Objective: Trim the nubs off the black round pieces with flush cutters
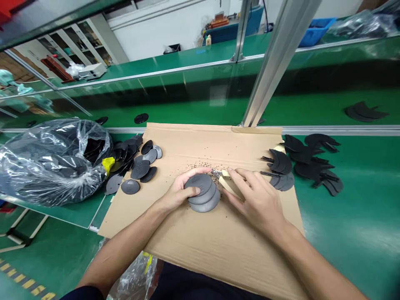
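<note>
My left hand grips a dark grey plastic disc, thumb on its top face and fingers along the far edge. Under that disc lie more grey discs, fanned slightly toward me. In my right hand is a pair of cutting pliers with pale yellow handles. The pliers' jaws meet the disc's upper right edge, close to my left fingertips. Small black scraps are scattered on the cardboard around the jaws.
A cardboard sheet covers the work surface. Loose black discs and a clear plastic bag of dark parts lie left. Curved black pieces are piled right. A metal post rises behind the cardboard.
</note>
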A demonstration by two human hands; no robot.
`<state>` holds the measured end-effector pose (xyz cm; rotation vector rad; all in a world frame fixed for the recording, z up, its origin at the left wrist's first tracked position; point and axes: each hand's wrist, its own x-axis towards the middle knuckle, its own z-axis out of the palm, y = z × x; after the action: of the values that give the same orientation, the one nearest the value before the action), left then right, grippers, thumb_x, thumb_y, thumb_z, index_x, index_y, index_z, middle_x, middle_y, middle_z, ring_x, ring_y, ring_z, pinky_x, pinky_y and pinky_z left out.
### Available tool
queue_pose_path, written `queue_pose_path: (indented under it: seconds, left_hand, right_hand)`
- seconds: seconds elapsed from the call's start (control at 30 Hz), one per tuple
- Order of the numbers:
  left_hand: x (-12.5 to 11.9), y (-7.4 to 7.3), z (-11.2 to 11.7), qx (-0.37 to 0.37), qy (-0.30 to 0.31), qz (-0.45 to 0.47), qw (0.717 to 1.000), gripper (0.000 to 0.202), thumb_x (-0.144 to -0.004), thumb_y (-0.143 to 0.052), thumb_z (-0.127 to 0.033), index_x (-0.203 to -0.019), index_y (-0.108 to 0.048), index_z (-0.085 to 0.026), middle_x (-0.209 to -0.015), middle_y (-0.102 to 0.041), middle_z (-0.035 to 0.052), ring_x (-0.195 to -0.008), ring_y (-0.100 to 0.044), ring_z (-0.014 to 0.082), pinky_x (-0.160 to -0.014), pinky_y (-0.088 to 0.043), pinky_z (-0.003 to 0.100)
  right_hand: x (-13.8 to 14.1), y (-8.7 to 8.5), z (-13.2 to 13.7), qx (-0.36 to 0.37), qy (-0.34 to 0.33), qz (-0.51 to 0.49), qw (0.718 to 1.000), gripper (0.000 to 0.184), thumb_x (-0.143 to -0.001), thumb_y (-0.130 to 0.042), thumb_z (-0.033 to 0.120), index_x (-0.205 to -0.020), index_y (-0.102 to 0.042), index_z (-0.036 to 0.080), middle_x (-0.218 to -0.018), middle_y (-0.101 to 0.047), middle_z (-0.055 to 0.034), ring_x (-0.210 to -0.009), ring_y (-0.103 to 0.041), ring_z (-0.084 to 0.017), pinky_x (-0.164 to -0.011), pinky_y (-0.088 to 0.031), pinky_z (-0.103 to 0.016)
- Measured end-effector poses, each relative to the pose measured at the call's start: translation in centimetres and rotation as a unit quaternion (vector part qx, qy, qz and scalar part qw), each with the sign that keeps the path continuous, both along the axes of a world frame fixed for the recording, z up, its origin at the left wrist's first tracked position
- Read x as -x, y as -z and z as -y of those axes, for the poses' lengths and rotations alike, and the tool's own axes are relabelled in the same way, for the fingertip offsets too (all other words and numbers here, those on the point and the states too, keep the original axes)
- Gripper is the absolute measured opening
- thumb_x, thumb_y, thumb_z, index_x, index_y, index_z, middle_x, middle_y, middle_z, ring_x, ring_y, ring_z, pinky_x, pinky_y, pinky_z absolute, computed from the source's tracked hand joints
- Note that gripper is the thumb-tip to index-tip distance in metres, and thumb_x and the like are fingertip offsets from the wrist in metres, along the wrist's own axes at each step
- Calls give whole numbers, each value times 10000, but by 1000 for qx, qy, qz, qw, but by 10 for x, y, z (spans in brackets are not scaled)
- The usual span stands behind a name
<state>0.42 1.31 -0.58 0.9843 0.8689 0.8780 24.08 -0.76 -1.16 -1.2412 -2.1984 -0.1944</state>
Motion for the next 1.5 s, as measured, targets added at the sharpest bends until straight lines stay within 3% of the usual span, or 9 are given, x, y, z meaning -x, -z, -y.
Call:
queue_pose_path:
  seconds: [0.1,0.23,0.37,0.57,0.77,0.97,1.13,1.33,1.5]
  left_hand:
    - [-2,2,-1,-23,-54,-18,998,520,-664,-779,-206,-1182,-730,-214,-934,-728,18,-847,-626,169,-804,-463,257]
    - [-7,7,-5,-22,-172,17,985,305,-640,-797,-182,-939,-732,-179,-881,-709,12,-842,-626,158,-811,-476,259]
    - [-1,8,-19,-25,-213,40,976,265,-655,-807,-214,-890,-693,-171,-879,-705,17,-876,-650,169,-849,-503,294]
    - [7,-4,-109,-186,-175,-181,950,237,-679,-716,-267,-887,-659,-169,-854,-694,31,-862,-654,200,-815,-524,332]
    - [-31,-21,-209,-308,-159,-304,887,89,-680,-605,-127,-739,-651,-176,-902,-698,59,-1019,-633,248,-1016,-465,406]
    - [-21,-16,-228,-346,-93,-423,832,178,-594,-574,-62,-609,-677,-206,-1049,-714,85,-1224,-544,343,-1195,-291,510]
    - [-5,-15,-238,-348,-49,-479,804,127,-630,-603,-120,-615,-684,-218,-1003,-716,97,-1188,-560,365,-1169,-342,510]
    - [-88,3,-267,-348,12,-421,838,139,-759,-639,-224,-864,-720,-184,-1027,-747,93,-1067,-645,289,-1075,-458,452]
    - [-166,23,-283,-303,62,-336,889,212,-693,-764,-201,-883,-678,-158,-829,-744,61,-917,-690,269,-940,-546,454]
  right_hand:
    - [1,-2,1,-3,9,-10,1000,374,-964,-585,275,-1319,-595,158,-1089,-711,-123,-943,-644,-259,-773,-526,-359]
    - [-1,-2,0,9,13,-55,998,397,-937,-612,316,-1300,-608,154,-1085,-706,-127,-956,-651,-280,-796,-551,-401]
    - [-3,2,-3,23,-3,-101,995,419,-926,-616,329,-1307,-603,156,-1092,-698,-133,-980,-662,-290,-809,-571,-430]
    - [-3,8,-3,32,-50,-90,994,387,-894,-632,279,-1256,-611,145,-1049,-704,-132,-928,-663,-273,-764,-576,-413]
    - [-6,8,1,47,-64,-80,994,465,-802,-707,213,-1248,-585,157,-1080,-697,-127,-968,-654,-272,-786,-563,-401]
    - [-6,10,8,80,-62,-84,991,514,-786,-748,244,-1259,-563,166,-1106,-684,-124,-983,-625,-269,-804,-523,-389]
    - [-3,7,13,104,-59,-68,990,502,-804,-728,250,-1268,-552,173,-1090,-672,-117,-969,-599,-262,-781,-483,-365]
    - [1,5,17,128,-60,-35,989,439,-831,-710,276,-1228,-557,168,-1109,-658,-111,-964,-574,-250,-802,-449,-356]
    - [1,6,17,137,-58,-16,989,448,-833,-715,317,-1213,-544,150,-1088,-648,-107,-958,-560,-252,-796,-434,-356]
